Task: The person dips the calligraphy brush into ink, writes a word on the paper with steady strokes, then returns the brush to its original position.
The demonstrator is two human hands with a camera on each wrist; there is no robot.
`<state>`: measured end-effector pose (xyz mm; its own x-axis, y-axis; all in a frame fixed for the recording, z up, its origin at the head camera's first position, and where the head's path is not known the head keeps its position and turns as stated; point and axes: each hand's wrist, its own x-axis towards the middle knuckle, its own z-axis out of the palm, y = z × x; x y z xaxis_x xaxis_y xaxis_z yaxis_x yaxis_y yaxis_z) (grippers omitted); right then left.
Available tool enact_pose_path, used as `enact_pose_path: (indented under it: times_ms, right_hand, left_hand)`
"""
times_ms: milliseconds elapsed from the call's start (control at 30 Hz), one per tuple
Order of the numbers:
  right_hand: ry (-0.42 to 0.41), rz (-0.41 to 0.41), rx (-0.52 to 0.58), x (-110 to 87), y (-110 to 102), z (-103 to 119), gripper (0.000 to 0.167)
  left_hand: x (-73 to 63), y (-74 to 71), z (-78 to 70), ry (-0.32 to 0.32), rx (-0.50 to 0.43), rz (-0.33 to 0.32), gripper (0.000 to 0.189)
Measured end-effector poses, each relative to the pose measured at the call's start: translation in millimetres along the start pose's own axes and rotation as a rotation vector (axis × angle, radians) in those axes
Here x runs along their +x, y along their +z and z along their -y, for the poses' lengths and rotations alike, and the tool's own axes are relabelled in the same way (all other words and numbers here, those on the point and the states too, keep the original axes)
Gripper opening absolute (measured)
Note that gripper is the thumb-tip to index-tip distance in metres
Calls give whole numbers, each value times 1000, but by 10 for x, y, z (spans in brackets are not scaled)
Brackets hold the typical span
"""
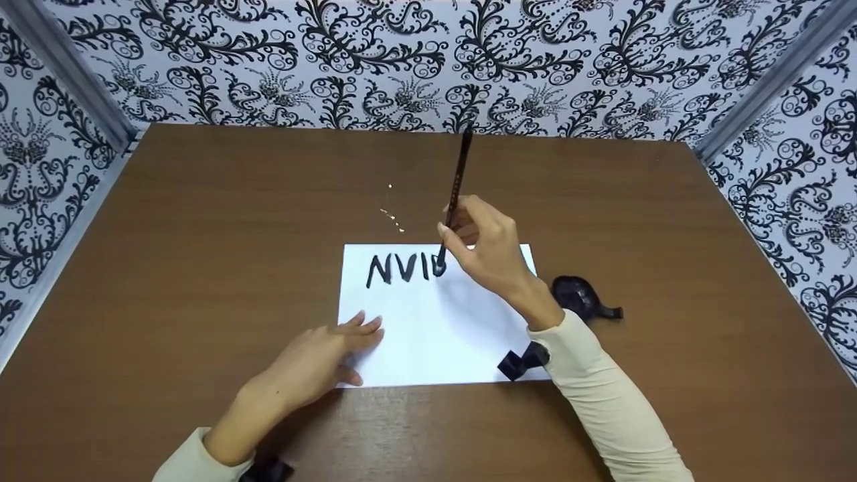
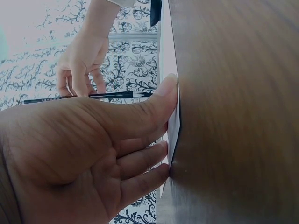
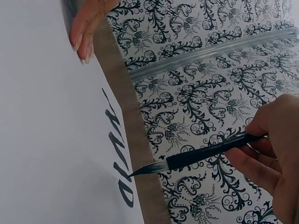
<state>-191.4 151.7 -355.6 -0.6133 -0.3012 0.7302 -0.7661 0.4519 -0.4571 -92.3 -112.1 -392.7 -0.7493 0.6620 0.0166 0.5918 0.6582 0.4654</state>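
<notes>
A sheet of white paper (image 1: 435, 341) lies on the table, with the black painted letters NVID (image 1: 407, 268) along its upper part. My right hand (image 1: 492, 248) pinches a dark paintbrush (image 1: 457, 177) between thumb and fingers, the handle slanting up and away. In the right wrist view, the dark bristles (image 3: 147, 169) meet the paper at the D, the last letter. My left hand (image 1: 318, 365) rests across the lower left edge of the sheet, fingers extended and thumb near the bottom corner. From the left wrist view, its fingertips (image 2: 167, 86) press on the sheet.
Right of the paper sits a black rounded dish-like object (image 1: 579, 298) with a short spout or handle. Small gold flecks (image 1: 392, 217) lie on the brown table (image 1: 234, 201) beyond the sheet. Patterned panels (image 1: 375, 60) surround the table's back and sides. A black wrist device (image 1: 522, 361) overlaps the paper's lower right corner.
</notes>
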Motion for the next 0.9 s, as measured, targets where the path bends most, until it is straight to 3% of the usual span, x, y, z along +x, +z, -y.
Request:
enact_pose_path:
  times_ms: [367, 900]
  right_hand:
    - [69, -191, -21, -92, -237, -176, 18]
    - [69, -193, -36, -170, -89, -340, 17]
  left_hand:
    - [-6, 0, 8, 2, 8, 0, 64]
    - [-10, -7, 11, -4, -21, -9, 63]
